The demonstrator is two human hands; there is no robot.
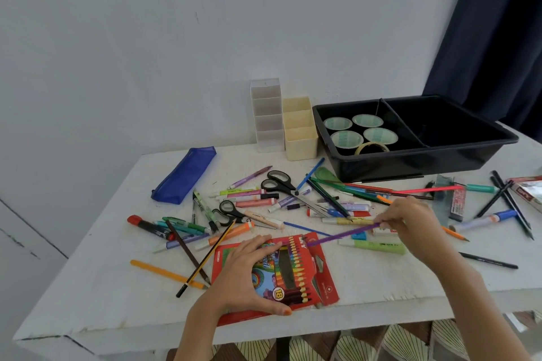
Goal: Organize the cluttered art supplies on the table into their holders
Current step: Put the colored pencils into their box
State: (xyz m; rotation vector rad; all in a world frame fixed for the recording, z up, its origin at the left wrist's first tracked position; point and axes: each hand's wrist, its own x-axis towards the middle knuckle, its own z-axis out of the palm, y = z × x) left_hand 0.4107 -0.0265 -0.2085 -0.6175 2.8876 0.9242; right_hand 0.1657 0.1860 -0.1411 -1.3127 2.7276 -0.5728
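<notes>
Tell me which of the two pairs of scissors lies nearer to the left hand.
The smaller pair, left of the bigger pair; it lies closer to the left hand.

Red packet cut off at right edge. Left hand covers pencil box's left part; right hand hides purple pencil's end.

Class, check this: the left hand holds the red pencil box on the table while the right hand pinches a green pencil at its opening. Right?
Wrong colour: the head view shows the right hand pinching a purple pencil, not green. The left hand does hold the red pencil box on the table.
</notes>
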